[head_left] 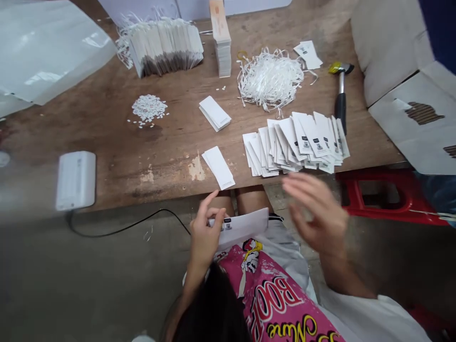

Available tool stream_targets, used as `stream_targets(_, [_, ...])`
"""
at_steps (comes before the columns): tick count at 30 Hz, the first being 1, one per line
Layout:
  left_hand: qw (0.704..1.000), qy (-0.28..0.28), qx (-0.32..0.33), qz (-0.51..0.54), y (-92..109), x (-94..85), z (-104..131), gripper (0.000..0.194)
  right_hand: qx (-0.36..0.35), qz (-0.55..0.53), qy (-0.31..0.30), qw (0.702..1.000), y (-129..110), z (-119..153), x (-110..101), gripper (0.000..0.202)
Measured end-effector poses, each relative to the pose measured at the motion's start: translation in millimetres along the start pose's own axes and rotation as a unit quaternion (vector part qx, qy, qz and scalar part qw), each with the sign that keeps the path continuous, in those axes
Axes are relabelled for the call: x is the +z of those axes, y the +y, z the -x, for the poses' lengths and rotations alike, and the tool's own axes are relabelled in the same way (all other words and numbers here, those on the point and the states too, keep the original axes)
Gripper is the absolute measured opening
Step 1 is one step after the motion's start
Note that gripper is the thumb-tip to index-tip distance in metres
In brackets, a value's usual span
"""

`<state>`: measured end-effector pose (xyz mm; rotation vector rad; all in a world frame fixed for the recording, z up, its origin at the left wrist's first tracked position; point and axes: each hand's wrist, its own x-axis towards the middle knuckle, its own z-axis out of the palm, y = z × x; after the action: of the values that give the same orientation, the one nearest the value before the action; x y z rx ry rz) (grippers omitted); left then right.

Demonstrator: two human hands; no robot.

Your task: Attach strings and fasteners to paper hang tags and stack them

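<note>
Hovering near the tags (297, 142), the right hand (318, 216), thumb and fingers apart, might have knocked some down. The left hand (205, 235), pinching the strip (249, 225), might have creased it.

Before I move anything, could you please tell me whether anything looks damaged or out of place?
The white box at far right has torn patches exposing brown corrugation; the table looks worn near its edge.

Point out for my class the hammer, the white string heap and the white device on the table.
Hammer (341, 107), head view: black handle.
White string heap (271, 78), head view: its middle.
White device (73, 180), head view: upper face.
</note>
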<state>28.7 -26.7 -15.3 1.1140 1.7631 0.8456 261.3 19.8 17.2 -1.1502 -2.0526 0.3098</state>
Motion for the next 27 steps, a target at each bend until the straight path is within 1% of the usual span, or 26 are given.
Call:
stream_targets(1, [1.000,-0.008,0.007,0.017,2,2.2,0,0.046,-0.002,-0.052,-0.048,0.997,-14,2,12,0.052])
stream_targets(2, [0.999,-0.014,0.013,0.031,3,4.0,1,0.045,-0.007,-0.078,-0.082,0.994,-26,2,24,0.049])
stream_targets(3, [0.999,-0.016,0.019,0.042,5,5.2,1,0.044,-0.009,-0.091,-0.100,0.991,-35,3,35,0.043])
stream_targets(4, [0.998,-0.015,0.023,0.049,6,5.8,2,0.043,-0.005,-0.100,-0.112,0.989,-41,3,45,0.034])
stream_targets(6, [0.998,-0.009,0.030,0.058,6,4.9,3,0.040,0.022,-0.126,-0.117,0.985,-45,2,60,0.016])
stream_targets(8, [0.997,-0.014,0.034,0.064,4,2.4,5,0.039,0.073,-0.192,-0.120,0.971,-42,0,65,0.013])
stream_targets(9, [0.996,-0.023,0.036,0.072,2,1.1,6,0.038,0.106,-0.238,-0.123,0.958,-40,-1,65,0.012])
stream_targets(10, [0.995,-0.034,0.036,0.083,0,0.0,7,0.035,0.141,-0.287,-0.129,0.939,-38,-2,64,0.012])
stream_targets(12, [0.992,-0.055,0.033,0.105,-4,-1.1,9,0.027,0.211,-0.384,-0.149,0.886,-35,-2,61,0.011])
stream_targets(14, [0.990,-0.065,0.025,0.125,-5,-0.7,10,0.028,0.275,-0.462,-0.166,0.827,-33,-1,61,0.007])
stream_targets(16, [0.988,-0.065,0.026,0.140,-5,0.1,11,0.032,0.329,-0.524,-0.171,0.767,-32,3,66,0.006])
stream_targets(19, [0.986,-0.052,0.065,0.145,-4,0.6,12,0.034,0.401,-0.597,-0.184,0.669,-31,9,77,0.017])
stream_targets(20, [0.986,-0.047,0.081,0.136,-4,0.5,12,0.035,0.414,-0.611,-0.192,0.647,-32,11,80,0.020])
stream_targets(21, [0.987,-0.041,0.094,0.124,-4,0.4,12,0.035,0.416,-0.613,-0.198,0.641,-32,11,82,0.022])
stream_targets(22, [0.988,-0.035,0.103,0.112,-4,0.2,12,0.036,0.408,-0.602,-0.198,0.657,-34,11,82,0.022])
stream_targets(23, [0.988,-0.029,0.109,0.102,-5,0.1,12,0.036,0.389,-0.575,-0.191,0.694,-35,10,81,0.020])
stream_targets(24, [0.989,-0.022,0.112,0.093,-6,0.1,11,0.036,0.360,-0.535,-0.175,0.745,-37,9,79,0.017])
stream_targets(26, [0.990,-0.012,0.116,0.081,-7,0.2,11,0.034,0.277,-0.432,-0.124,0.849,-42,5,74,0.008])
stream_targets(27, [0.990,-0.008,0.119,0.077,-7,0.2,11,0.032,0.229,-0.378,-0.096,0.892,-44,4,70,0.006])
